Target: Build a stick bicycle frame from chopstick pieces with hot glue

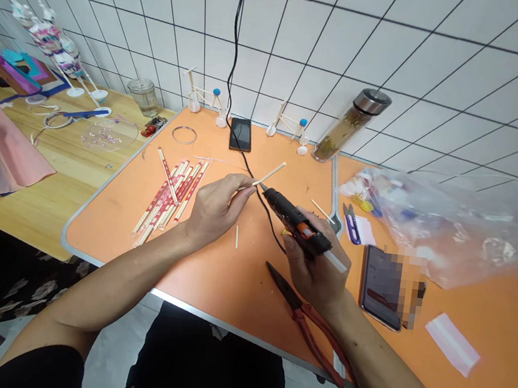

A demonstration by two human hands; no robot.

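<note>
My left hand (219,208) pinches a thin pale wooden stick (271,174) that points up and to the right. In my right hand (319,264) is a black glue gun (295,224) with a white glue stick at its rear; its nozzle is close to the stick at my left fingertips. Whether the two touch is too small to tell. Left of my left hand lies a pile of sticks in red and white wrappers (171,196). A short stick piece (237,236) rests on the orange table (210,282). Red-handled pliers (305,316) lie below my right hand.
Two small stick models (204,100) (290,125) stand by the wall, near a phone (240,134) and a glass bottle (350,126). At right are purple snips (352,224), a plastic bag (444,223) and another phone (382,288). A black cable crosses the table. Another person sits at left.
</note>
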